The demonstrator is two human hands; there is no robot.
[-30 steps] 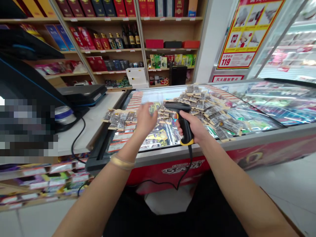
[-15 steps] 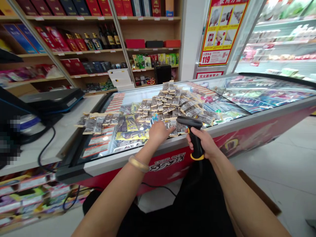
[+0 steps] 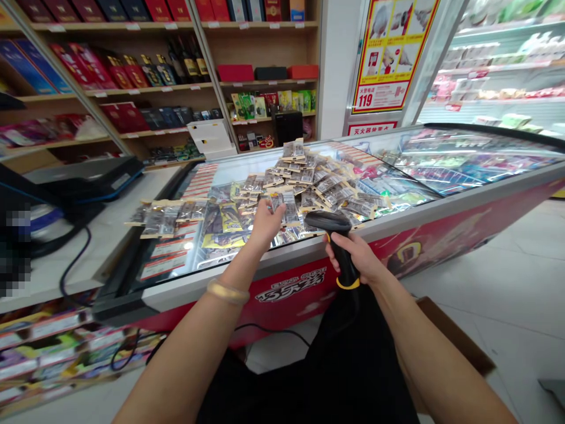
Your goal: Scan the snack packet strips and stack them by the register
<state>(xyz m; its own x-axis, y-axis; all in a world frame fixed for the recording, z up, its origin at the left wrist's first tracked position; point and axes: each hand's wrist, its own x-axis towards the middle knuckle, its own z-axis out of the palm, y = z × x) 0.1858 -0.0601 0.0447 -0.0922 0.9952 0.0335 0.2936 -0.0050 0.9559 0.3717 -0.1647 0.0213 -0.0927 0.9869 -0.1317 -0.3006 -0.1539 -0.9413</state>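
Across the glass top of a long red-fronted freezer (image 3: pixel 185 287), a loose heap of small packets (image 3: pixel 304 176) lies spread toward the middle, and a person reaches over the near edge with both arms. At the close side of that heap, the left hand (image 3: pixel 267 222) pinches one packet (image 3: pixel 288 207) between thumb and fingers, its printed face tipped up toward the person. A gold-coloured bracelet (image 3: pixel 228 292) circles that wrist. The right hand (image 3: pixel 355 254) is wrapped around the grip of a black and yellow scanner (image 3: pixel 343 256), its head pointing leftward, near the held packet but apart from it. From where I stand, I cannot tell whether a finger presses the trigger. Over at the freezer's left end lies a smaller group of packets (image 3: pixel 165 219), well apart from the left hand. Yellow wrappers (image 3: pixel 230 218) show beneath the glass between the two groups. Behind it all, boxes and bottles line wooden shelves (image 3: pixel 260 47), with a yellow-and-red poster (image 3: pixel 392 56) to their right.
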